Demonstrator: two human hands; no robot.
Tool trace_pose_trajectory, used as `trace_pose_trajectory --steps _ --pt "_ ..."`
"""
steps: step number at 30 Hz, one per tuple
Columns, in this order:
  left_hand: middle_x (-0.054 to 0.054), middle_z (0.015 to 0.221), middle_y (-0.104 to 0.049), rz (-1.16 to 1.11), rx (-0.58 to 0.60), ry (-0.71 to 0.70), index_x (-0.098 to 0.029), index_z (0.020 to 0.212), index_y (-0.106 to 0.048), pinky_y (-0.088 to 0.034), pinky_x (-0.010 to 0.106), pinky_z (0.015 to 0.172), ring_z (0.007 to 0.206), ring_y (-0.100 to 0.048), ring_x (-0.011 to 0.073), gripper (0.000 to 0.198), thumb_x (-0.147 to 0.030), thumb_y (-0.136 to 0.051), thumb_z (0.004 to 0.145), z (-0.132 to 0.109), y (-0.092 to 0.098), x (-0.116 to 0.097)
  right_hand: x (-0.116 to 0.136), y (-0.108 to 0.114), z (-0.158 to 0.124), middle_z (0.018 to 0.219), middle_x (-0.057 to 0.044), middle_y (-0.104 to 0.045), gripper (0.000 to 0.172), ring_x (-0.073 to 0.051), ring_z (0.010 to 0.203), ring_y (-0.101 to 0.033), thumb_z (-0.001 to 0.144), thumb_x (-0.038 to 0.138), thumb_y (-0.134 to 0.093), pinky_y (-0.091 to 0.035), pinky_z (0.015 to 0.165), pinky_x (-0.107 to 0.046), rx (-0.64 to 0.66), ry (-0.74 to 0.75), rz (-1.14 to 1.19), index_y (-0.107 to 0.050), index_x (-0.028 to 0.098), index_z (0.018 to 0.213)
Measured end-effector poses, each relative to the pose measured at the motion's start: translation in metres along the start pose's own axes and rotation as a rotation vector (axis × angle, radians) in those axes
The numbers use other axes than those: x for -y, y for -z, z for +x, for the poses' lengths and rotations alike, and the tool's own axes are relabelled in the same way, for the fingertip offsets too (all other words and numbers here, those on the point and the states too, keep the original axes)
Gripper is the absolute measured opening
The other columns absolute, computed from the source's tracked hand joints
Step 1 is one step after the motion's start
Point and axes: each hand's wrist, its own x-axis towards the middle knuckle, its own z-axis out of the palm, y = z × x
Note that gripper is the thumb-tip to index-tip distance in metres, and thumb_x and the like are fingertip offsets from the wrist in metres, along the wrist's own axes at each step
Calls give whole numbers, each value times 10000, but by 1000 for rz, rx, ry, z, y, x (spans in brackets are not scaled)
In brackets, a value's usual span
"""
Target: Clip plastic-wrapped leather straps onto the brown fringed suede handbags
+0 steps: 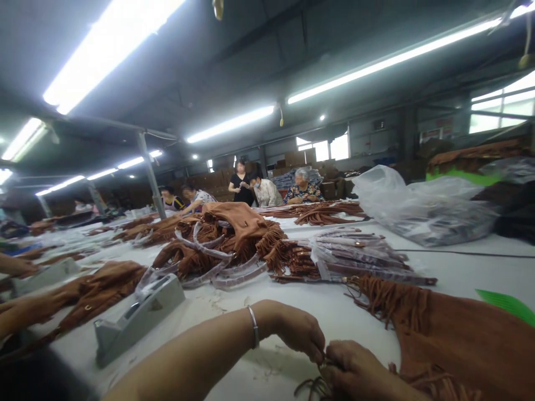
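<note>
Look at that: left hand [298, 331] and right hand [355, 367] pinched nearly closed on suede fringe [318, 384], though the fingers hide the grip somewhat. The fringed piece [451, 340] lies right, unwrapped; ahead, a plastic-wrapped stack [355, 250] is already sleeved!

1. On my feed, the left hand [298, 331], with a metal bangle [253, 324] at its wrist, and the right hand [355, 370] meet above a white worktable [359, 328], pinching thin suede fringe strands [317, 385].
2. A tan fringed suede bag [443, 334] lies just right of the hands.
3. A grey tape dispenser [137, 317] sits near the left forearm.
4. Ahead, plastic-wrapped fringed bags [355, 256] lie stacked.
5. Farther off, co-workers [267, 189] gather at the table's far end.
</note>
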Motion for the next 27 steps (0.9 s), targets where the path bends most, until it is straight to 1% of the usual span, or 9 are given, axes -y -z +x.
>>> trace_pose_trajectory --steps 2,4,7,10,12,15,19,23,27 --pt "-30 659 -495 40 -3 60 -136 765 -585 -384 218 599 615 -457 95 73 -204 -558 771 -5 -5 -2 -4 -4 2 619 -23 -502 298 -123 595 -440 777 383 -391 -319 548 -223 -28 22 123 -484 154 611" --pt "-37 651 -464 -92 10 125 -148 812 -567 -382 211 576 588 -431 86 118 -249 -505 813 -11 -15 0 -5 -6 3 565 -18 -468 373 -117 538 -424 812 430 -318 -325 524 -223 22 34 281 -455 158 597" --pt "-39 672 -474 -242 -9 165 -154 863 -557 -391 192 575 592 -437 74 143 -253 -456 837 -16 -29 4 -1 -4 4 552 -33 -497 400 -126 528 -455 834 401 -281 -350 552 -235 38 32 248 -480 154 589" --pt "11 810 -565 7 -75 148 -150 918 -564 -424 236 661 722 -517 118 202 -284 -435 840 -17 -33 -2 2 -2 4 630 -64 -568 354 -145 611 -503 827 323 -317 -364 613 -249 -35 3 7 -526 150 600" --pt "59 848 -608 206 -70 197 -156 952 -565 -446 293 650 745 -566 182 317 -413 -426 829 -17 -31 -12 2 -1 6 661 -71 -587 342 -148 630 -510 829 305 -316 -373 619 -248 -53 -12 -20 -537 151 618" --pt "120 837 -638 378 -107 256 -150 948 -565 -456 335 554 693 -609 259 494 -584 -403 776 -18 -29 -27 -2 -2 9 597 -52 -551 311 -135 575 -483 803 333 -340 -371 556 -232 -23 -31 173 -484 156 591" --pt "156 894 -633 456 -247 213 -120 1020 -523 -464 338 541 713 -630 281 545 -584 -323 815 -22 -35 -33 -7 -3 11 516 -10 -477 328 -111 486 -429 737 448 -397 -362 492 -226 58 -45 515 -443 167 573" --pt "147 890 -628 513 -300 201 -108 1011 -515 -471 352 571 720 -630 286 536 -564 -286 845 -23 -40 -33 -6 -1 10 491 -8 -471 369 -106 461 -418 689 500 -425 -367 493 -236 48 -70 579 -452 164 539" --pt "124 879 -628 527 -337 181 -113 982 -517 -477 356 574 725 -628 286 553 -608 -333 815 -21 -41 -29 -4 -2 10 486 5 -463 380 -103 448 -421 646 534 -441 -385 504 -246 53 -120 669 -449 166 555"
